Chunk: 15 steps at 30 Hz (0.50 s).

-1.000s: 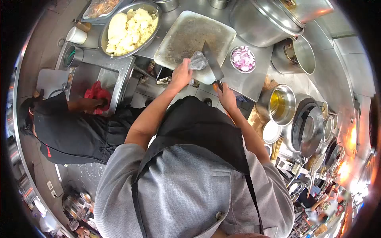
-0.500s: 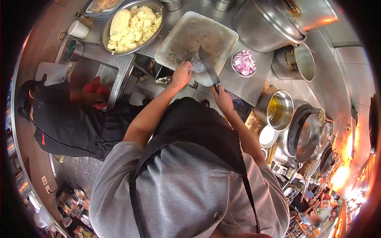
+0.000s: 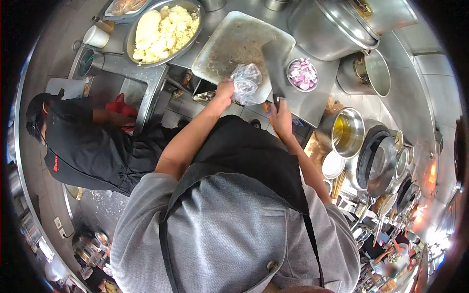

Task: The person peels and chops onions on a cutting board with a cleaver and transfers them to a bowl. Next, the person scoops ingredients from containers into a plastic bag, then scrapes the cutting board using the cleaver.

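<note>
A clear plastic bag (image 3: 246, 82) is gripped by my left hand (image 3: 225, 92) over the near edge of the worn white cutting board (image 3: 215, 58). What the bag contains, if anything, I cannot make out. My right hand (image 3: 281, 119) is closed round the black handle of a cleaver (image 3: 274, 63), its broad blade blurred and tilted over the board's right side. Right beside the blade stands a small bowl of chopped red onion (image 3: 303, 74).
Mashed potato-like food fills a large metal bowl (image 3: 190, 49) at the back left. Big steel pots (image 3: 317, 31) stand back right. A pot with yellow oil (image 3: 348, 133) is at right. A co-worker (image 3: 88, 141) leans over a sink at left, near a red cloth (image 3: 120, 106).
My left hand has drawn the plastic bag nearer to me, and more of the bag shows. The cleaver has swung right, off the bag. Flames at the far right have shrunk.
</note>
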Motion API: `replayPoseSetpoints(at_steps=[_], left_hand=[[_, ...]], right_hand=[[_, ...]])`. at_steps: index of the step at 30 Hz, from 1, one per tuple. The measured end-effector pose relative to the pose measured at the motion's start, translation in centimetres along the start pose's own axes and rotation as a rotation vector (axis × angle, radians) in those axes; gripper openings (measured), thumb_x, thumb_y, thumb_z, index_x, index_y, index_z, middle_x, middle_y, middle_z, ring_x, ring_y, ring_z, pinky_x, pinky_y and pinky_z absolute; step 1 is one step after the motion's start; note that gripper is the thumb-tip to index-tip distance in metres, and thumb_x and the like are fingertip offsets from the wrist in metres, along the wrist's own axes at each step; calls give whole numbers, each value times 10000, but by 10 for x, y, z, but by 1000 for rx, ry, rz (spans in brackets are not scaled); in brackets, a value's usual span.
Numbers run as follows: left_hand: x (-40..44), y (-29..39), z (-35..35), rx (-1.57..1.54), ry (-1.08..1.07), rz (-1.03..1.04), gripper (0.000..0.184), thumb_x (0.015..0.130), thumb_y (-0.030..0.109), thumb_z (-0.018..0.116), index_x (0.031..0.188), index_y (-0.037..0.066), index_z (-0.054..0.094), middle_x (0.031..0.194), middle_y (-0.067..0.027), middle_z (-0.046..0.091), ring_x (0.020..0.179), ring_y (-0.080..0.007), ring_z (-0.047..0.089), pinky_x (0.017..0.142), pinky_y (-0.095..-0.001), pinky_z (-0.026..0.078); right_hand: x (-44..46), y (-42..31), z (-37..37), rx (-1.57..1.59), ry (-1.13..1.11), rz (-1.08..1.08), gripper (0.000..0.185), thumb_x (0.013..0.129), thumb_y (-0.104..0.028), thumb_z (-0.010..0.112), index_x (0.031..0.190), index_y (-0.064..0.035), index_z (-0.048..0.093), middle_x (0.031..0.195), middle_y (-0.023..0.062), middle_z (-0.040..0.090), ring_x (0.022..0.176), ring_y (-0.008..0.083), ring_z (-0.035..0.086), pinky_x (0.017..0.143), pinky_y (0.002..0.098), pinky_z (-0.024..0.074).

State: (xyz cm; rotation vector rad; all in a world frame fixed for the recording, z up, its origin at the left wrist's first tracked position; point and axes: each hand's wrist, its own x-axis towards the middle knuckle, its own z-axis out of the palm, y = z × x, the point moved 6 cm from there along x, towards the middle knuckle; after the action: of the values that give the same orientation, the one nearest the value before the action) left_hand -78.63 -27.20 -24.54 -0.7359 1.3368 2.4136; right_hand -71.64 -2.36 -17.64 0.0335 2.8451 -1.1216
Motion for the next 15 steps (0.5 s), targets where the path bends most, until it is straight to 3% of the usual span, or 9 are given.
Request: replayPoseSetpoints(at_steps=[4, 6, 9, 15], left_hand=[[24, -17, -26, 148, 92, 85, 141, 919, -6, 635, 1056, -32, 657, 942, -130, 720, 802, -236, 709, 696, -381, 587], [23, -18, -32, 254, 92, 142, 130, 913, -14, 637, 1042, -31, 642, 910, -119, 700, 773, -213, 684, 668, -373, 566], [22, -16, -34, 357, 114, 223, 224, 918, 127, 702, 1045, -51, 654, 899, -152, 705, 782, -228, 658, 710, -374, 530], [-7, 6, -9, 564, 203, 255, 398, 874, 188, 791, 1128, 4, 547, 957, -132, 652, 884, -218, 636, 787, -365, 520]], right_hand=[[-1, 21, 15, -134, -123, 8, 332, 1025, -322, 575, 1185, -49, 475, 892, 337, 679, 860, 543, 654, 744, 631, 496], [-9, 9, 7, -23, -70, -36, 337, 1025, -324, 570, 1190, -47, 470, 897, 339, 680, 858, 547, 653, 747, 634, 497], [-12, 9, 11, -32, -84, 12, 334, 1020, -317, 572, 1186, -46, 472, 909, 338, 682, 868, 547, 653, 755, 634, 499], [-3, -3, 2, -103, -169, 3, 336, 1013, -313, 578, 1195, -51, 471, 934, 335, 684, 906, 552, 646, 777, 635, 494]])
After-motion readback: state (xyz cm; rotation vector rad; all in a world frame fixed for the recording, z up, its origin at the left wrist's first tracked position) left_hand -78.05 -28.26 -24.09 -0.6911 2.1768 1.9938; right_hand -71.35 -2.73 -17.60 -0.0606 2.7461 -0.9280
